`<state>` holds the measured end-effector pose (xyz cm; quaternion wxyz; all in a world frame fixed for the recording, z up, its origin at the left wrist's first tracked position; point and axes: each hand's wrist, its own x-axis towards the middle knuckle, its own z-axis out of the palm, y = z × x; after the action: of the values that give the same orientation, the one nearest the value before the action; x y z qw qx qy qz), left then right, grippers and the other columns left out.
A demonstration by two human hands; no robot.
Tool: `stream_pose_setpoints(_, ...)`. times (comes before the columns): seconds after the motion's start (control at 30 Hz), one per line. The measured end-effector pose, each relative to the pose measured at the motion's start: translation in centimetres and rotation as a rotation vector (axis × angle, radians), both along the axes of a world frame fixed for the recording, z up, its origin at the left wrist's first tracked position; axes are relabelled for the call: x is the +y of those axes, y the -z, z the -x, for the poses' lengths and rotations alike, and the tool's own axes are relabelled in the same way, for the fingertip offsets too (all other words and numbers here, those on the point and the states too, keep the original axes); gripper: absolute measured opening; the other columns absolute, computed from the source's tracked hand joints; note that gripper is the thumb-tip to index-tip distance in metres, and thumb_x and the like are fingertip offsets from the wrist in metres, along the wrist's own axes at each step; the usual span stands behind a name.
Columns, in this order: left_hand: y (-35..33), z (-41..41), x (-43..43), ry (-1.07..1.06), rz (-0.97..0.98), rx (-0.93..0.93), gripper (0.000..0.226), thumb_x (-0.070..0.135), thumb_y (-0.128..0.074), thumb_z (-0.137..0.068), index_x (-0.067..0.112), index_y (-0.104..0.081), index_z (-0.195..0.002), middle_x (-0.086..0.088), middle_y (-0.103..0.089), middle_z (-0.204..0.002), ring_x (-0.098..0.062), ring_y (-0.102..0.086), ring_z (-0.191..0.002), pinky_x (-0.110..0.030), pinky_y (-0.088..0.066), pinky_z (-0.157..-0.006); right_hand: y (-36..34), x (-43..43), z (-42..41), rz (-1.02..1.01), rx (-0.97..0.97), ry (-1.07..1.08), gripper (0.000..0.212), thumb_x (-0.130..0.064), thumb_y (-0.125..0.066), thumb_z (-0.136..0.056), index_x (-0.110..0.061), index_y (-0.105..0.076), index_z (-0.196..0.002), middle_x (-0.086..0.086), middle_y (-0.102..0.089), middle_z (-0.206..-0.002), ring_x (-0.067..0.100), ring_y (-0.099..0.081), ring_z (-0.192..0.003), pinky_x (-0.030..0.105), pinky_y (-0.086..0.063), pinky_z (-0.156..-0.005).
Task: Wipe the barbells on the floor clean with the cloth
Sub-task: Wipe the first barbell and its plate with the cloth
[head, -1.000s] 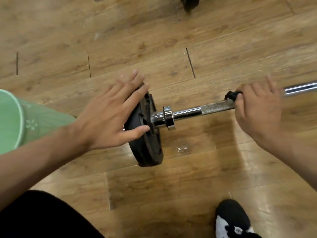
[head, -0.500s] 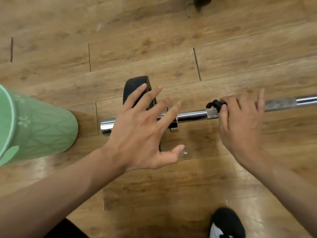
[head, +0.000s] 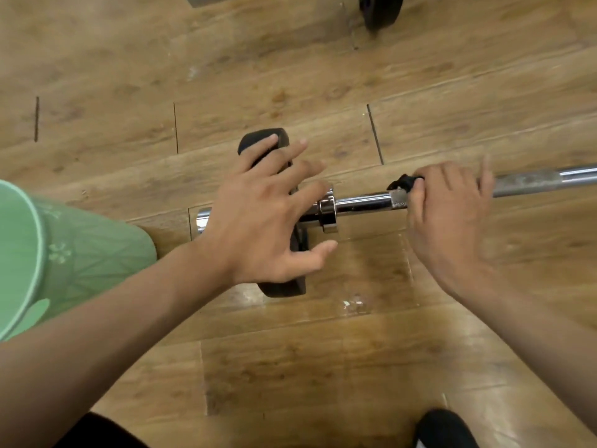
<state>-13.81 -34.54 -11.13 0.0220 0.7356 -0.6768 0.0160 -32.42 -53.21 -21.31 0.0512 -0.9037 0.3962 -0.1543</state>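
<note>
The fingers of the left hand [head: 268, 221] are straight and spread wide, with the thumb held out toward the near side. One fingertip [head: 273, 139] lies over the far rim of the round black weight plate [head: 284, 289]; whether the palm presses on the plate cannot be told. The fingers of the right hand [head: 452, 221] are curled together over the long chrome barbell bar [head: 361, 203], and the thumb and forefinger pinch a small black cloth [head: 405, 182] against it. That hand is blurred.

The bar lies on the brown wooden plank floor [head: 323, 367] and runs from a short stub at the left, through the plate, to the right edge of the view. The plate stands on its edge under the left hand. Just to its right a shiny metal collar [head: 328, 211] clamps the bar. Right of the right hand, the bar shows a dull grey roughened stretch [head: 529, 182].

A pale green patterned plastic bucket [head: 80, 253] sits at the left, near the bar's stub end. At the far edge there is part of another black plate [head: 381, 11]. A black shoe [head: 442, 428] shows at the near right edge.
</note>
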Motion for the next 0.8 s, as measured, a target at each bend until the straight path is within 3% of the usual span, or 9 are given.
stream_pose_setpoints(0.1, -0.3, -2.1, -1.7, 0.001, -0.033, 0.04, 0.071, 0.066, -0.043, -0.088, 0.013, -0.072, -0.126, -0.01, -0.066, -0.14, -0.036, -0.047, -0.146, -0.054, -0.029, -0.121, -0.2, 3.3, -5.0, -0.009, -0.001, -0.202, 0.031, -0.021, -0.04, -0.102, -0.005, -0.065, -0.095, 0.018, -0.066, -0.089, 0.037, -0.06, -0.088, 0.055, -0.026, -0.122)
stream_pose_setpoints(0.2, -1.0, -4.5, -3.3, -0.104, -0.058, 0.031, 0.075, 0.065, -0.039, -0.091, 0.01, -0.068, -0.133, -0.016, -0.054, -0.152, -0.037, -0.037, -0.152, -0.054, -0.023, -0.122, 0.2, 3.0, -6.6, 0.033, -0.044, -0.427, 0.029, -0.023, -0.041, -0.105, -0.008, -0.066, -0.102, 0.011, -0.065, -0.089, 0.034, -0.063, -0.087, 0.051, -0.022, -0.126)
stream_pose_setpoints(0.3, -1.0, -3.7, -3.1, -0.152, 0.002, -0.028, 0.079, 0.069, -0.037, -0.093, 0.007, -0.065, -0.132, -0.021, -0.049, -0.155, -0.039, -0.038, -0.15, -0.056, -0.022, -0.124, 0.8, -3.0, -2.5, 0.149, 0.014, -0.288, 0.029, -0.028, -0.042, -0.107, -0.012, -0.066, -0.107, 0.009, -0.067, -0.095, 0.033, -0.064, -0.089, 0.055, -0.018, -0.127)
stream_pose_setpoints(0.47, 0.5, -2.9, -3.7, -0.138, 0.085, -0.099, 0.086, 0.079, -0.033, -0.094, 0.009, -0.069, -0.128, -0.016, -0.055, -0.151, -0.038, -0.047, -0.144, -0.054, -0.026, -0.124, 0.7, -5.4, -2.4, 0.079, -0.006, 0.003, 0.033, -0.023, -0.039, -0.106, -0.005, -0.066, -0.101, 0.018, -0.065, -0.095, 0.041, -0.059, -0.097, 0.056, -0.019, -0.126)
stream_pose_setpoints(0.57, 0.4, -4.6, -5.3, -0.151, 0.094, -0.069, 0.083, 0.077, -0.037, -0.093, 0.009, -0.066, -0.132, -0.015, -0.058, -0.147, -0.037, -0.051, -0.138, -0.052, -0.028, -0.123, 0.9, -1.8, -7.4, 0.077, -0.054, -0.129, 0.032, -0.022, -0.041, -0.105, -0.005, -0.067, -0.103, 0.016, -0.065, -0.094, 0.038, -0.06, -0.095, 0.055, -0.024, -0.124)
stream_pose_setpoints(0.7, 0.5, -5.7, -6.1, -0.154, 0.093, -0.051, 0.081, 0.075, -0.038, -0.093, 0.011, -0.065, -0.134, -0.013, -0.061, -0.141, -0.037, -0.054, -0.134, -0.052, -0.031, -0.121, 1.7, -0.2, -9.6, 0.124, -0.071, -0.396, 0.033, -0.023, -0.043, -0.104, -0.008, -0.066, -0.121, 0.009, -0.066, -0.099, 0.033, -0.063, -0.096, 0.053, -0.022, -0.127)
stream_pose_setpoints(0.8, 0.4, -5.5, -6.0, -0.155, 0.086, -0.044, 0.08, 0.075, -0.04, -0.092, 0.011, -0.066, -0.133, -0.012, -0.062, -0.139, -0.035, -0.052, -0.139, -0.052, -0.029, -0.123, 1.7, -3.9, -6.1, 0.203, -0.042, -0.366, 0.03, -0.029, -0.042, -0.107, -0.013, -0.067, -0.115, 0.007, -0.068, -0.099, 0.032, -0.064, -0.091, 0.05, -0.02, -0.127)
